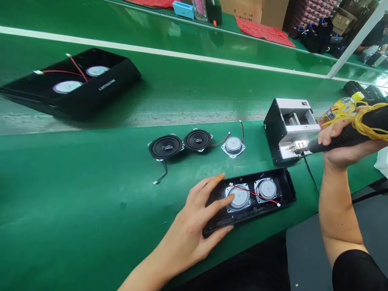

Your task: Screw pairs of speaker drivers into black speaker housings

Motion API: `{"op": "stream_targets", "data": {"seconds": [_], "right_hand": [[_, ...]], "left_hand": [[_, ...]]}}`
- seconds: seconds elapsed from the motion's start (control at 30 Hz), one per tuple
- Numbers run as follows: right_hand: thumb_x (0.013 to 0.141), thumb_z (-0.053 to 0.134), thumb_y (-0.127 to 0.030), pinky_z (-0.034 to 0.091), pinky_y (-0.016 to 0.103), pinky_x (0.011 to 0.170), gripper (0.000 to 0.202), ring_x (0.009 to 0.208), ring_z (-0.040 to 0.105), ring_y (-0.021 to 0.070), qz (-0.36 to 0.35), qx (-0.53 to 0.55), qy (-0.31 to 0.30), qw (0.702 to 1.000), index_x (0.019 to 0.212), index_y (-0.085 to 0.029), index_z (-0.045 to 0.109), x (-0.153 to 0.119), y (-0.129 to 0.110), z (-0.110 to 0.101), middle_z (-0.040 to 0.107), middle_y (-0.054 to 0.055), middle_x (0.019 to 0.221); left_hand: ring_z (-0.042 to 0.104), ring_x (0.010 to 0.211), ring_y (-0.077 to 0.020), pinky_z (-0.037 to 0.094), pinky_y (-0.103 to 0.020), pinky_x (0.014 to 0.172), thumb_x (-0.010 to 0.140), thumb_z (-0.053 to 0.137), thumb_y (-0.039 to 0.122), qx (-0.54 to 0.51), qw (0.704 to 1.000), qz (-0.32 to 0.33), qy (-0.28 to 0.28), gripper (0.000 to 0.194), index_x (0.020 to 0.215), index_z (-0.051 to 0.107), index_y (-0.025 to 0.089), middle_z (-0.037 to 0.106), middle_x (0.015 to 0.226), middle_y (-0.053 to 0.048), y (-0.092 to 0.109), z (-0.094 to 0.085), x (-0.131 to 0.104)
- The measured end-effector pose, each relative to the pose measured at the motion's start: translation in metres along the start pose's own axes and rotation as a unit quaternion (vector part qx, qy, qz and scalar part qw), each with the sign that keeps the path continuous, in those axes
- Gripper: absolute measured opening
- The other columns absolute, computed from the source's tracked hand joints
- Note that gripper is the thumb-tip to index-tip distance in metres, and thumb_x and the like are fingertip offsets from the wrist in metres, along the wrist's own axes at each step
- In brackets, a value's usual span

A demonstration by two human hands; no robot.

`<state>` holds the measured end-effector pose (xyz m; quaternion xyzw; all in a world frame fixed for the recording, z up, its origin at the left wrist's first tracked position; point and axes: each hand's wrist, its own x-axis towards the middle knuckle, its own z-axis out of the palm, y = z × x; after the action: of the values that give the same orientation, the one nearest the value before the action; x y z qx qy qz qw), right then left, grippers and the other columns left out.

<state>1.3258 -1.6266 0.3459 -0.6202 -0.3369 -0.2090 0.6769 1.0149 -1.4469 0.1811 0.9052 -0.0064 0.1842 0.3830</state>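
My left hand [197, 220] straddles the left end of a long black speaker housing [283, 184], thumb along the near edge and fingers over the far one. One fingertip rests on a round speaker driver [241, 199] seated inside. Beside it sits a second driver [267, 188], with red wires lying across both. In my right hand [342, 141] is a black electric screwdriver [360, 133] wrapped in yellow cord. Its tip reaches the front of a screw feeder [280, 125]; whether it holds a screw is too small to tell.
Two speaker drivers lie cone up, a black one [166, 147] and its neighbour [198, 140]; another driver [233, 145] is magnet up. On the left, across the strip, is a black housing [106, 89]. A yellow-capped bottle [341, 107] stands behind the screwdriver.
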Motion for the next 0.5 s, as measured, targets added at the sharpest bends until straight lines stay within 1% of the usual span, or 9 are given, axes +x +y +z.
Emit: {"op": "stream_targets", "data": {"seconds": [0.07,0.17,0.23,0.37,0.43,0.5], "right_hand": [[0.084,0.035,-0.108,0.026,0.021,0.030,0.088,0.030,0.029,0.0079,0.007,-0.011,-0.009,1.000,0.056,-0.025,0.043,-0.002,0.002,-0.002,0.031,-0.006,0.045],[0.084,0.036,-0.109,0.028,0.021,0.030,0.090,0.030,0.030,0.0083,-0.001,-0.010,-0.001,1.000,0.056,-0.024,0.042,-0.007,0.000,-0.005,0.031,-0.006,0.044],[0.087,0.041,-0.106,0.029,0.020,0.031,0.088,0.031,0.030,0.0077,-0.005,-0.002,-0.002,1.000,0.061,-0.023,0.047,-0.012,-0.003,-0.007,0.035,-0.007,0.046],[0.094,0.049,-0.098,0.036,0.018,0.033,0.079,0.033,0.036,0.0079,0.007,-0.007,-0.037,0.999,0.078,-0.021,0.060,-0.022,-0.007,-0.012,0.045,-0.007,0.052],[0.093,0.049,-0.098,0.035,0.019,0.032,0.078,0.032,0.035,0.0085,0.005,-0.004,-0.024,1.000,0.081,-0.022,0.062,-0.022,-0.008,-0.015,0.044,-0.008,0.051],[0.086,0.047,-0.104,0.031,0.019,0.030,0.082,0.031,0.030,0.0088,0.029,0.023,0.017,0.999,0.079,-0.023,0.059,-0.019,-0.009,-0.016,0.040,-0.009,0.048]], "left_hand": [[0.041,0.166,-0.0415,0.054,-0.064,0.128,0.108,0.067,0.033,-0.002,1.000,-0.002,-0.007,0.039,0.147,0.067,0.032,0.041,0.182,-0.013,-0.002,0.000,0.000],[0.040,0.168,-0.0420,0.054,-0.064,0.128,0.107,0.068,0.035,-0.001,1.000,0.001,-0.024,0.042,0.149,0.068,0.033,0.038,0.185,-0.012,-0.003,-0.002,-0.001],[0.039,0.168,-0.0417,0.053,-0.064,0.129,0.108,0.068,0.037,-0.003,1.000,-0.006,-0.026,0.042,0.149,0.068,0.033,0.038,0.185,-0.011,-0.002,-0.004,-0.002],[0.041,0.167,-0.0415,0.052,-0.063,0.130,0.107,0.067,0.042,-0.021,0.999,-0.025,-0.021,0.042,0.148,0.070,0.033,0.038,0.186,-0.008,0.001,-0.004,-0.003],[0.046,0.165,-0.0377,0.053,-0.058,0.130,0.110,0.059,0.038,-0.035,0.999,-0.032,-0.001,0.037,0.145,0.071,0.034,0.045,0.182,-0.007,0.004,-0.003,-0.001],[0.057,0.157,-0.0328,0.057,-0.052,0.126,0.113,0.054,0.035,-0.032,0.997,-0.048,0.046,0.031,0.139,0.070,0.033,0.054,0.174,-0.008,0.007,-0.001,0.002]]}}
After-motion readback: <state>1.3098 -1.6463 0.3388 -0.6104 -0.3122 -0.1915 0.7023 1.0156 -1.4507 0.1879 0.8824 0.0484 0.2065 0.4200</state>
